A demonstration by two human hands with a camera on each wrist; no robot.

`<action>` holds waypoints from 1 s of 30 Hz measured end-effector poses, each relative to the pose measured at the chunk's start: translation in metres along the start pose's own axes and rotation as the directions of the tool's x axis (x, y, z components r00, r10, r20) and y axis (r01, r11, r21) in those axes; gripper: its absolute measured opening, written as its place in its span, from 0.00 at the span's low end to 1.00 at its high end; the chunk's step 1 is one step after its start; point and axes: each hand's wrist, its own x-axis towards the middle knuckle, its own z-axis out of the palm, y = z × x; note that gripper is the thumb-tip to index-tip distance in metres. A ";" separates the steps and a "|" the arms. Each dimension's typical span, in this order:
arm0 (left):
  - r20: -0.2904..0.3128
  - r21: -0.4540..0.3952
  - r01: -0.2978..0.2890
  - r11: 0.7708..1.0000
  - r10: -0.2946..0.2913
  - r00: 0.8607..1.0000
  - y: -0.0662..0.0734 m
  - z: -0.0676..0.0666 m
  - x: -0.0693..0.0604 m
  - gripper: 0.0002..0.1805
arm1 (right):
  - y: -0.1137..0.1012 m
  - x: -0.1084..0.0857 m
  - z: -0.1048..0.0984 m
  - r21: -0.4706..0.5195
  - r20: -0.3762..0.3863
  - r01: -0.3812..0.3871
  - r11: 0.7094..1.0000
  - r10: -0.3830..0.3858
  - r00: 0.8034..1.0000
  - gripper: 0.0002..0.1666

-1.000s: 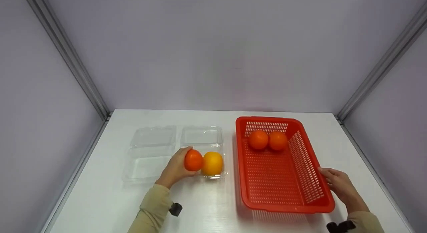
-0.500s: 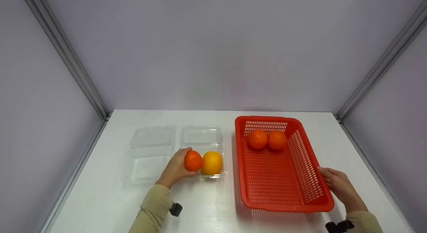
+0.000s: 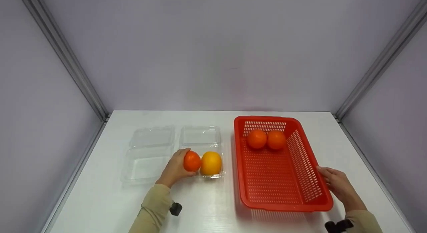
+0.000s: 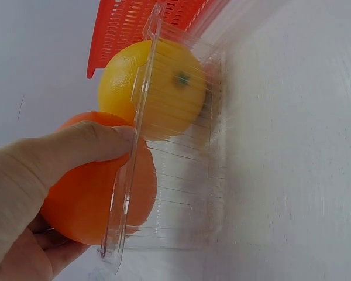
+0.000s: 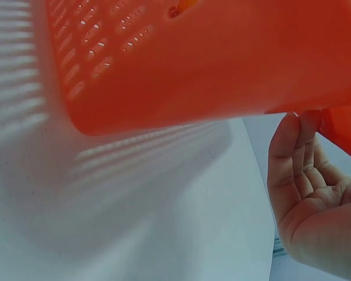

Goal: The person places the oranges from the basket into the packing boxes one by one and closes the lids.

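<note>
In the head view, the person's left hand [image 3: 176, 168] had its fingers round a red-orange fruit [image 3: 192, 161] at the near half of a clear container [image 3: 200, 137], beside a yellow fruit [image 3: 211, 163]. The hand and the two fruits covered much of that half. A second clear container [image 3: 149, 159] lay open to the left, its walls so faint against the white desk [image 3: 206, 216] that I could hardly trace them. To the right, two oranges [image 3: 266, 139] sat side by side at the far end of a red basket [image 3: 272, 179], and the right hand [image 3: 337, 183] gripped its right rim, some fingers tucked out of sight. Both sleeves [image 3: 155, 204] were cut off at the bottom edge.

From the left wrist, the thumb lay across the red-orange fruit, while the other fingers were mostly hidden behind it. The fruit was partly down inside the clear wall, short of the base — whether it touched the yellow one, I couldn't tell.

From the right wrist, bent fingers met the underside of the basket's rim — the thumb was out of sight. A sliver of orange showed through a gap up top, too little to identify.
</note>
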 end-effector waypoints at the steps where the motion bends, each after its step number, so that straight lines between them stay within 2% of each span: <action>1: 0.001 0.003 0.000 1.000 0.000 1.000 0.000 0.000 0.000 0.47 | 0.000 0.000 0.000 0.002 0.003 -0.001 1.000 0.001 1.000 0.38; 20: 0.049 0.046 0.032 0.998 -0.034 0.998 -0.002 -0.001 0.006 0.47 | 0.001 0.001 0.001 0.041 -0.012 -0.003 0.999 0.003 1.000 0.30; 25: 0.079 0.052 0.068 0.996 -0.072 0.994 -0.002 -0.003 0.006 0.48 | 0.001 0.001 0.001 0.042 -0.016 -0.009 0.999 0.009 1.000 0.31; 30: 0.100 0.062 0.074 0.995 -0.080 0.992 -0.002 -0.005 0.008 0.48 | 0.001 0.001 0.001 0.046 -0.018 -0.018 0.999 0.019 1.000 0.34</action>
